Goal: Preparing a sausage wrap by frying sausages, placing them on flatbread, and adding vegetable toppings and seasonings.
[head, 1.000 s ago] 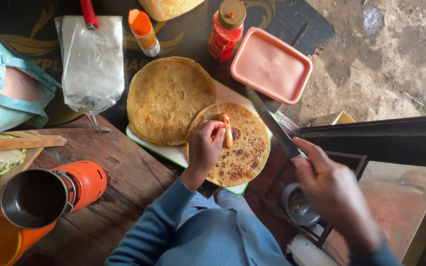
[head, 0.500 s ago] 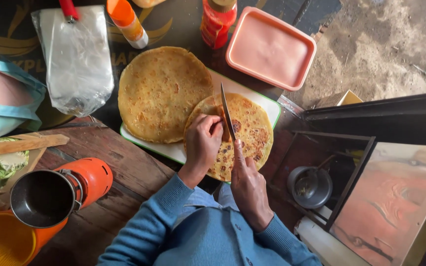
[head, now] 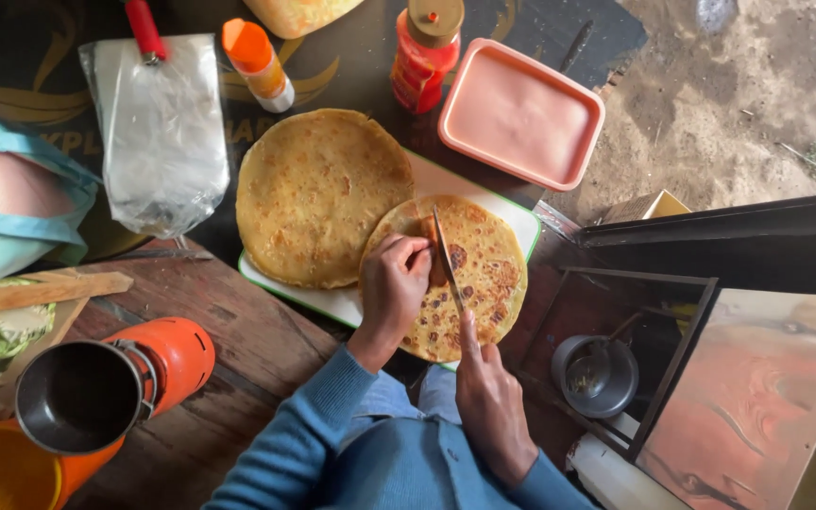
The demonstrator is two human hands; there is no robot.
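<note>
Worn wooden table and dark printed mat, seen from above, with two flatbreads on a green-edged cutting board.

On the nearer flatbread lies a sausage, its long axis running near to far. The left hand sits just left of it, fingertips closed on it to pin it. The right hand, nearer the body, grips a knife whose blade lies along the sausage, seemingly touching it; the contact is hard to make out.

Pink lidded container, orange flask
</note>
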